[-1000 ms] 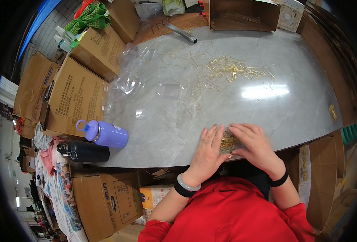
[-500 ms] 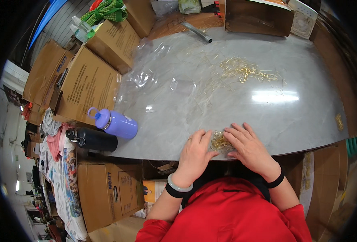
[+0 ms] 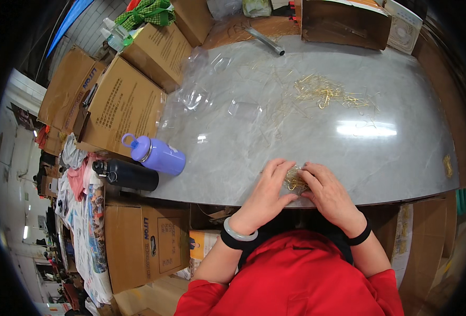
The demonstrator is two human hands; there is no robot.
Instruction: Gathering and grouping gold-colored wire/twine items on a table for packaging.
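At the near edge of the grey table (image 3: 233, 152), a small bunch of gold wire hooks (image 3: 295, 181) lies between my two hands. My left hand (image 3: 267, 192) curls round its left side, thumb toward me. From the other side my right hand (image 3: 330, 196) presses in with bent fingers, covering part of the bunch. Farther off, a loose pile of similar gold wire hooks (image 3: 325, 92) is spread over the table.
A purple bottle (image 3: 162, 157) and a black bottle (image 3: 130, 175) lie at the left, beside cardboard boxes (image 3: 122, 102). Clear plastic pieces (image 3: 193, 97) are scattered nearby. A metal tube (image 3: 265, 41), an open carton (image 3: 346, 26) and a white fan (image 3: 403, 29) are at the back.
My fingers have drawn in closer round the bunch of wire hooks, the left ones bending more. The whole view has shifted slightly.
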